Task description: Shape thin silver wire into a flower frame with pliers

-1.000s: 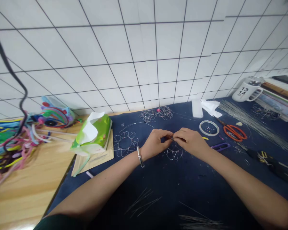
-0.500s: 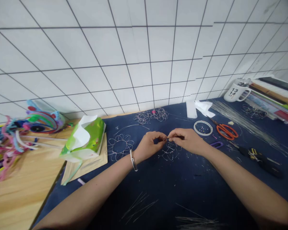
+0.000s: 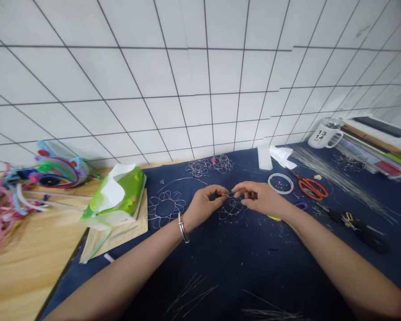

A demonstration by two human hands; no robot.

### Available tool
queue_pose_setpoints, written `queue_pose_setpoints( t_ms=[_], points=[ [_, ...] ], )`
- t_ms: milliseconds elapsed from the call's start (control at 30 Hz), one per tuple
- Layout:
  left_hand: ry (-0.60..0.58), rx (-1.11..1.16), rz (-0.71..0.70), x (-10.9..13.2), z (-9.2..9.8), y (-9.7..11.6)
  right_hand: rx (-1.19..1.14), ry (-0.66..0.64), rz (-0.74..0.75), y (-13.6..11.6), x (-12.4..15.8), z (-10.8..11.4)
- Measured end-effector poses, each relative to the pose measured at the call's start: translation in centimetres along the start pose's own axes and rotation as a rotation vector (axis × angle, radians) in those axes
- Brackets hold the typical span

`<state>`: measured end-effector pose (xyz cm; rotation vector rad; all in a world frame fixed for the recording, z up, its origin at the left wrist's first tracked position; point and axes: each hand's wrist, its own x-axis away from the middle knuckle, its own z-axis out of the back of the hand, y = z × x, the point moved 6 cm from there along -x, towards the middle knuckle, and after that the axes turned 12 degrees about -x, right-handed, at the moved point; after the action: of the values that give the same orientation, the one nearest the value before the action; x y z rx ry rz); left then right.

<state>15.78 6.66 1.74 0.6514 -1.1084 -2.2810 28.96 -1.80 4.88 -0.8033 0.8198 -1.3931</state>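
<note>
Between my hands is a wire flower [image 3: 233, 215] of thin silver loops, partly covered by my fingers. My left hand [image 3: 209, 201], with a silver bangle at its wrist, pinches the flower's upper edge between thumb and index finger. Just to the right, my right hand [image 3: 258, 198] hovers at the same edge, its fingers bent and its thumb apart from the fingertips. A second, ring-shaped wire flower [image 3: 166, 208] lies flat left of my left hand. Farther back sit wire flowers in a rounder shape [image 3: 222, 163], one with a pink bit at its edge.
At the left are a green tissue pack [image 3: 120, 196] and colourful pipe cleaners [image 3: 13, 200]. Orange-handled scissors [image 3: 312, 189], a bead dish [image 3: 280, 191], dark-handled pliers [image 3: 357, 227] and long straight wires [image 3: 341, 178] lie right. A white mug [image 3: 322, 136] stands near the wall. Cut wires [image 3: 190, 294] lie in front.
My right thumb and fingertips have moved apart, and the hand has shifted slightly off my left fingertips. A yellow thing now shows under my right wrist. The view has tilted slightly.
</note>
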Motion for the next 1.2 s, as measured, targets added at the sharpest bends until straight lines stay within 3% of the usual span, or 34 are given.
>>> queue_pose_setpoints(
  t_ms=[133,433,800,1200],
  points=[
    [0.007,0.07,0.021,0.1,-0.2,-0.3,0.059,0.041,0.029,-0.1,-0.1,-0.3],
    [0.013,0.06,-0.038,0.2,-0.2,0.5,0.456,0.23,0.217,-0.2,0.0,-1.5],
    [0.002,-0.05,-0.124,0.3,-0.3,0.9,0.251,0.26,0.125,0.2,-0.1,-1.1],
    [0.001,-0.112,-0.218,0.4,-0.3,1.7,0.371,0.282,0.158,-0.4,0.2,-1.7]
  ],
)
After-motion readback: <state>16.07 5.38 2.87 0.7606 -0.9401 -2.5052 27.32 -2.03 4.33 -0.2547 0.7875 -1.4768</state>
